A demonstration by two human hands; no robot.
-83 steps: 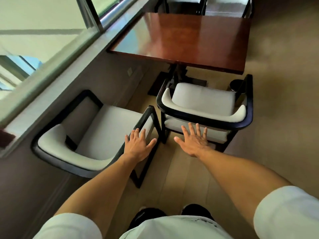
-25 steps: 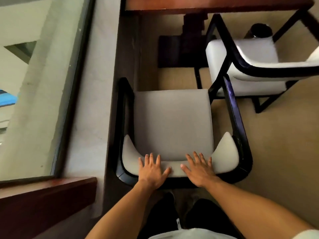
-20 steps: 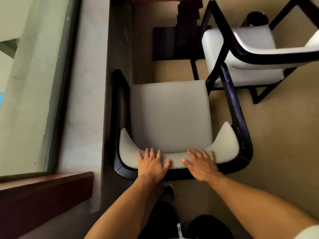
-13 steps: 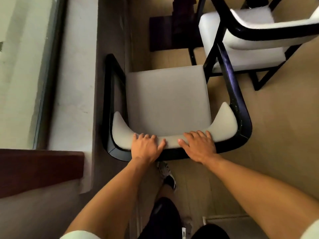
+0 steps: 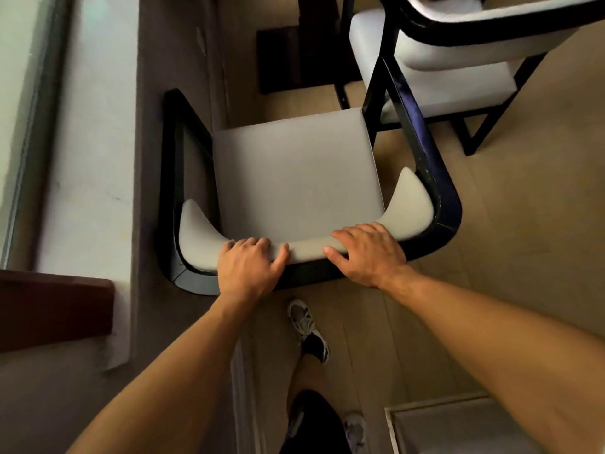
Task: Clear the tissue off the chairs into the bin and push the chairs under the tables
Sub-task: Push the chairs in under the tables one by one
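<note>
Fingers: those of the left hand [image 5: 247,268] curl together over the padded top of the near armchair's [image 5: 294,178] backrest, thumb out to the right along the cushion; those of the right hand [image 5: 368,253] fold over the same padded edge, thumb pointing left along it.
Grasp: both hands are clamped on the backrest, side by side and a little apart, palms down.
Arms: both forearms are bare and reach forward and down from the lower corners, wrists nearly straight.
Near armchair: black frame, pale grey seat and back pad; seen from above, it faces away from the person, its left arm close beside the low wall under the window sill [image 5: 88,165].
Seat: bare grey cushion; no tissue shows on it.
Second armchair [image 5: 435,67]: same make, upper right; its frame stands just beside the near chair's right front corner, whether touching I cannot tell.
Table base [image 5: 294,60]: dark flat plate and post on the floor ahead of the near chair; the tabletop is out of view.
Brown table corner [image 5: 55,309]: lower left, against the sill.
Feet: a grey and black trainer [image 5: 307,329] stands on the wooden floor [image 5: 523,240] behind the chair.
Writing: no brand or label can be read.
</note>
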